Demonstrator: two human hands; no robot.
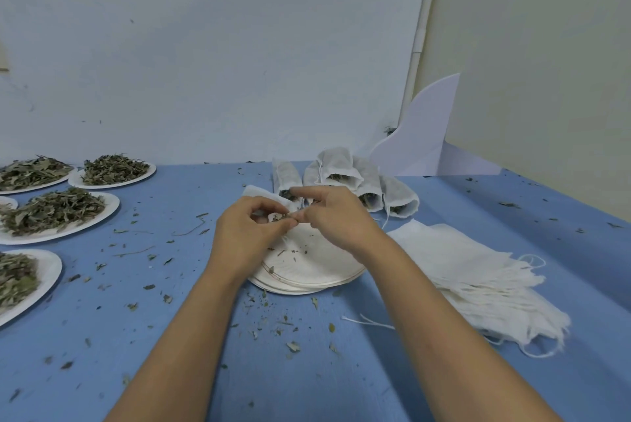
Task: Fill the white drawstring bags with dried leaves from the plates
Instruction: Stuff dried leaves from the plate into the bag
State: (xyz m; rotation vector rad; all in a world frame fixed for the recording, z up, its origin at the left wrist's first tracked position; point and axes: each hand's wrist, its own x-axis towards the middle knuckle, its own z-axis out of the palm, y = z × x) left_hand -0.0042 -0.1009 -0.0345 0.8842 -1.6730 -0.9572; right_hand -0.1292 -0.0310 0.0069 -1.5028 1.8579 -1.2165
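Observation:
My left hand [247, 234] grips a white drawstring bag [263, 196] at its mouth, above a stack of bare paper plates [307, 271]. My right hand [333, 217] pinches a few dried leaves [281, 217] at the bag's opening, fingertips meeting the left thumb. Most of the bag is hidden behind both hands. Several filled bags [345, 176] lie heaped just behind. A fanned pile of flat unfilled bags [478, 271] lies to the right. Plates heaped with dried leaves [54, 210] stand at the left.
Leaf crumbs and stems are scattered over the blue table [307, 370]. A loose white string [368, 322] lies in front of the flat bags. A white curved board [426, 138] stands at the back right against the wall.

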